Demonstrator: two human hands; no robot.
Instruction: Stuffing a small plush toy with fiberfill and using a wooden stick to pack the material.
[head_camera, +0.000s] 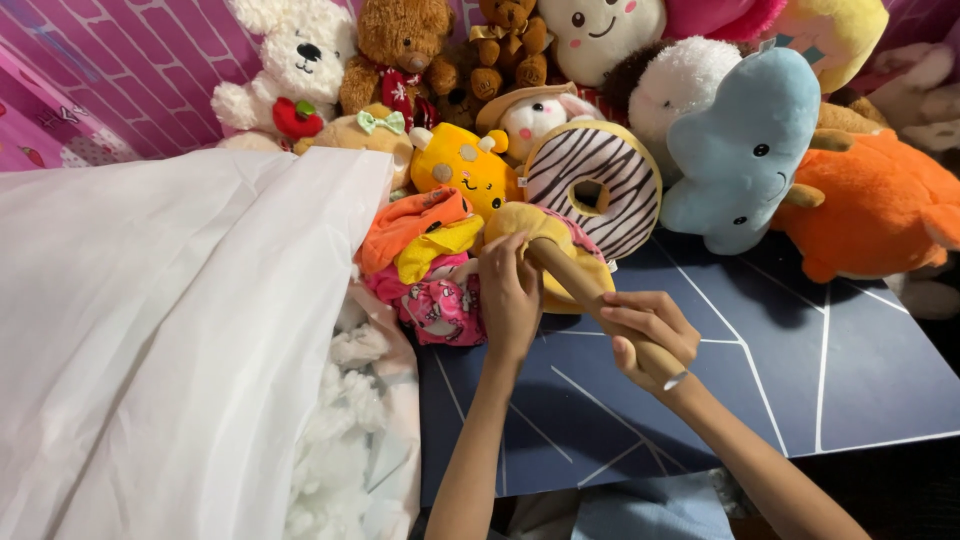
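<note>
The left hand (510, 295) grips the edge of a yellow plush skin (548, 235), its fingers closed on the fabric at the opening. The right hand (650, 330) is wrapped around a wooden stick (590, 295), fingers curled fully about its lower part. The stick slants up and to the left from the right hand, and its upper end goes into the yellow skin just beside the left hand. The skin lies limp on the dark blue mat (800, 360) with white lines, touching a striped donut plush (595, 180) behind it.

To the left of the skin sits a heap of unstuffed toy skins (430, 270), orange, yellow and pink, pressed against the left hand's wrist side. Farther left is a large white bag (170, 300), and loose white stuffing (345, 420) shows at its lower edge.

Behind the work a row of stuffed toys leans against a pink brick-patterned wall (130, 70): a white bear (295, 65), a brown bear (395, 50), a small yellow animal (460, 165), a light blue elephant (745, 150) and an orange plush (880, 205) at the far right.
</note>
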